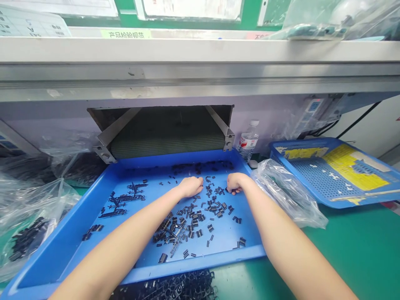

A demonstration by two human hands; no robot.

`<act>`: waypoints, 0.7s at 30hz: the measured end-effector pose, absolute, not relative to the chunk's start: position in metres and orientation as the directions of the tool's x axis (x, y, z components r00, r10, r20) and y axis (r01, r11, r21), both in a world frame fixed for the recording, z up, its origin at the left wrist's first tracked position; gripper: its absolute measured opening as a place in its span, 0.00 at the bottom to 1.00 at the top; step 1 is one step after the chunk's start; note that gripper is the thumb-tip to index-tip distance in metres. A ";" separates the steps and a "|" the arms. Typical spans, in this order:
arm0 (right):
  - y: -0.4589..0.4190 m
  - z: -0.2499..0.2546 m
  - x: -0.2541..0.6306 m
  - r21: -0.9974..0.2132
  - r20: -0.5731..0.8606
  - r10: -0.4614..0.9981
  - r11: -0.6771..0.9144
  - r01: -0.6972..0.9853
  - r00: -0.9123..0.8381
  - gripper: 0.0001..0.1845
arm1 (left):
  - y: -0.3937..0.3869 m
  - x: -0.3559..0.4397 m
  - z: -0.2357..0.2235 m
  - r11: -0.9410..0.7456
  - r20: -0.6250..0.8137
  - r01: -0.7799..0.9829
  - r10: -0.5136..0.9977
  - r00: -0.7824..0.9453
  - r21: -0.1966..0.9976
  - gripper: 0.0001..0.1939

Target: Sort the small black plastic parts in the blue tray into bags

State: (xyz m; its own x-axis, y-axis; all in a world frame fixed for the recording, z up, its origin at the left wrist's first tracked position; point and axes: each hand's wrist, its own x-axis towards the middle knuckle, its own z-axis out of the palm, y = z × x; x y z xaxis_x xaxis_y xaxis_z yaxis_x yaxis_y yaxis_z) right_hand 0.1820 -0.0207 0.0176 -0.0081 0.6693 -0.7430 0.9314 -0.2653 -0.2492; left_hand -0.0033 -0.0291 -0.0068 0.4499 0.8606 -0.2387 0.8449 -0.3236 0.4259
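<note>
Both of my hands are inside a large blue tray (218,255) scattered with small black plastic parts (195,217). Over the middle of the tray, my left hand (191,186) is closed with its fingers curled; whatever is in them is hidden. My right hand (235,183) is closed near the tray's right wall, fingers bent down towards the tray floor. A small dark piece shows at its fingertips, too small to name. Loose black pieces lie between the two hands. To the left, black branched plastic frames (120,200) lie on the tray floor.
A conveyor belt (168,131) ends above the tray's back edge. At right stand a water bottle (249,141), a clear plastic bag (289,193) and a blue perforated basket (321,179). Bags of black parts (28,237) lie left. More black parts (175,287) sit in front.
</note>
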 end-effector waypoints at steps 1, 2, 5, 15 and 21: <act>-0.021 0.019 0.184 -0.309 -0.732 0.680 -0.274 0.911 -0.044 0.08 | -0.028 -0.004 -0.006 -0.302 -0.233 0.832 0.865 0.444 0.466 0.05; -0.022 0.020 0.187 -0.381 -0.715 0.693 -0.279 0.882 -0.090 0.09 | -0.027 -0.005 -0.004 -0.274 -0.226 0.815 0.871 0.435 0.511 0.07; -0.024 0.027 0.190 -0.647 -0.606 0.745 -0.259 0.717 -0.278 0.07 | -0.021 -0.011 0.005 -0.173 -0.202 0.736 0.898 0.391 0.654 0.13; -0.028 0.031 0.184 -0.980 -0.152 0.888 -0.080 0.181 -0.434 0.13 | -0.022 -0.032 0.027 -0.121 -0.244 0.666 0.870 0.428 0.736 0.15; -0.023 0.008 0.160 -0.845 -0.287 0.885 -0.052 0.533 -0.368 0.06 | -0.041 -0.032 0.010 -0.257 -0.291 0.873 0.872 0.395 0.414 0.04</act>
State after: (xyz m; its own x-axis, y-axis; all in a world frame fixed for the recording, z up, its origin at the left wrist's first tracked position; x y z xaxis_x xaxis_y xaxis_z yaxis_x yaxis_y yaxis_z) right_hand 0.1601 -0.0232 0.0076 -0.3677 0.8847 -0.2867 0.5329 -0.0522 -0.8445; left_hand -0.0319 -0.0414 0.0098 0.3949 0.8715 -0.2907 0.8730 -0.2574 0.4144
